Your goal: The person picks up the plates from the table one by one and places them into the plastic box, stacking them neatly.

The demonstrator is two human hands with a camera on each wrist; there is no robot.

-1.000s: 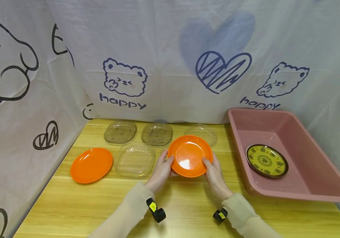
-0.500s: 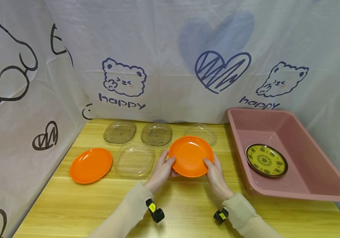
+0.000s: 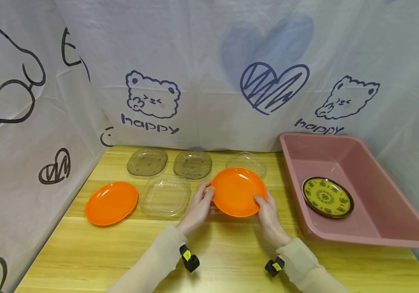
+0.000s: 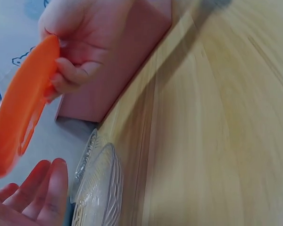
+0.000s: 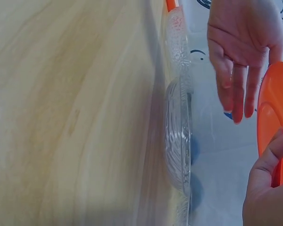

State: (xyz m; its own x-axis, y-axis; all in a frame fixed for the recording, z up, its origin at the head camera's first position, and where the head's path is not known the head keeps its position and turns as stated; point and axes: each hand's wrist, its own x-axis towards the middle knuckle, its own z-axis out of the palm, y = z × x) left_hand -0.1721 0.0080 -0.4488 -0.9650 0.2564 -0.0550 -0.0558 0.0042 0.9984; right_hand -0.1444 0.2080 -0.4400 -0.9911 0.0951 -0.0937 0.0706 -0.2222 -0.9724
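Observation:
An orange plate (image 3: 238, 191) is held up over the middle of the table, tilted to face the head camera. My right hand (image 3: 269, 211) grips its right edge, thumb on the upper face and fingers curled beneath, as the left wrist view shows. At the plate's left edge is my left hand (image 3: 199, 205). In the right wrist view, the left hand's fingers (image 5: 239, 92) are straight and the thumb side is right at the plate's rim. Behind the held plate, a clear dish (image 5: 177, 136) stands on the table, mostly hidden in the head view.
A second orange plate (image 3: 111, 203) lies at the left. Beside it is a clear squarish plate (image 3: 165, 195). Two smoky plates (image 3: 147, 162) and another clear plate (image 3: 247, 160) line the back. At right, a pink basin (image 3: 370, 240) contains a yellow patterned plate (image 3: 327, 197).
The held orange plate has shifted slightly right along with my right hand. My left thumb has slid off its upper face to the left rim, and the left fingers have loosened.

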